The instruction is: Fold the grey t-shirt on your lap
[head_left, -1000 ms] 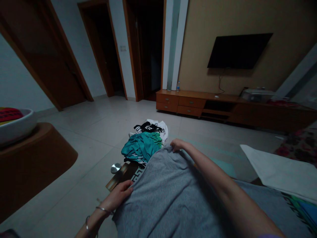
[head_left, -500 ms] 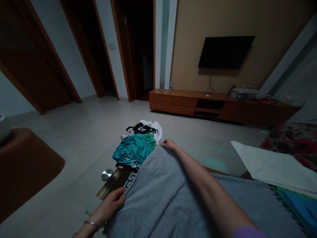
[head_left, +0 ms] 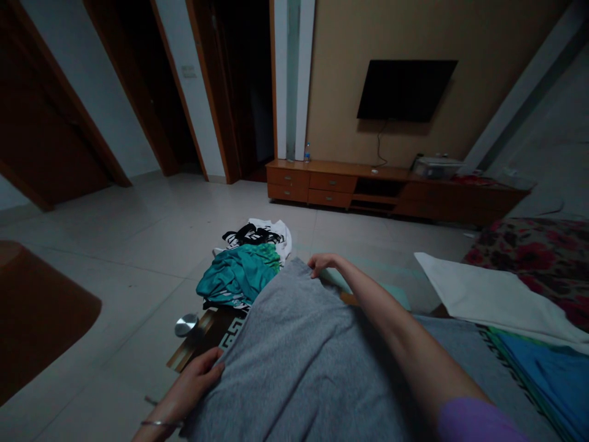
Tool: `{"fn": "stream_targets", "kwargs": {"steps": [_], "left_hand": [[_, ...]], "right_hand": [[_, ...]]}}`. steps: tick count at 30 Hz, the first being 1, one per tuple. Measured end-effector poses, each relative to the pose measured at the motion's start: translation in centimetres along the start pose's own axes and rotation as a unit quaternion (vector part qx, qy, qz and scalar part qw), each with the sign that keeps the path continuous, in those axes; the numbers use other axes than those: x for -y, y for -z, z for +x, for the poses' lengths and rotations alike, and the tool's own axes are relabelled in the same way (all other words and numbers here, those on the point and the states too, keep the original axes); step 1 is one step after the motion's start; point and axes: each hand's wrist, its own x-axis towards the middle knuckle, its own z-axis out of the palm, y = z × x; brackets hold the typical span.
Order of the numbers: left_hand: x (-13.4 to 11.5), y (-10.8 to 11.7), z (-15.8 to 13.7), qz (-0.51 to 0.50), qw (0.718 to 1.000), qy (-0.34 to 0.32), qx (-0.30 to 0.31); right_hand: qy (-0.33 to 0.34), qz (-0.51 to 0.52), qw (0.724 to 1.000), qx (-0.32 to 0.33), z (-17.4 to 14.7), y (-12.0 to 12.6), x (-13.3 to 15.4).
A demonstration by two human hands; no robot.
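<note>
A grey cloth garment point(head_left: 285, 344) spreads across the glass table in front of me; its exact kind I cannot make out. My left hand point(head_left: 201, 376), with a bracelet at the wrist, is closed on its left edge. Up at the far end, my right hand point(head_left: 321, 263) pinches the garment's far right edge. Just beyond it lies a crumpled teal garment point(head_left: 239, 273), with a black and white garment point(head_left: 262, 233) behind. More grey fabric lies under my right forearm.
On the right are a folded white cloth point(head_left: 488, 294) and a blue garment point(head_left: 543, 368). A round metal cap point(head_left: 186, 325) sits at the table's left corner. An orange-brown piece of furniture point(head_left: 46, 313) stands left. A low TV cabinet point(head_left: 331, 181) runs along the far wall.
My right hand has moved slightly right along the garment's far edge, leaving the grey corner showing to its left. The left hand keeps its hold. The view has shifted a little right.
</note>
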Motion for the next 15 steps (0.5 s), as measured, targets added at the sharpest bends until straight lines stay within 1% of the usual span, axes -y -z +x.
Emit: {"fn": "stream_targets", "kwargs": {"steps": [6,12,14,15], "left_hand": [[-0.1,-0.2,-0.1,-0.006,1.000,0.003,-0.005],[0.3,-0.2,0.1,0.002,1.000,0.000,-0.010],[0.5,-0.3,0.2,0.005,1.000,0.001,-0.016],[0.6,-0.3,0.2,0.004,1.000,0.002,-0.019]], "right_hand": [[-0.035,0.017,0.997,-0.068,-0.3,-1.2,0.6],[-0.071,0.019,0.987,-0.144,-0.2,-2.5,0.8],[-0.085,0.020,0.985,-0.148,-0.1,-2.4,0.9],[-0.091,0.024,0.986,-0.140,-0.1,-2.3,0.9]]}}
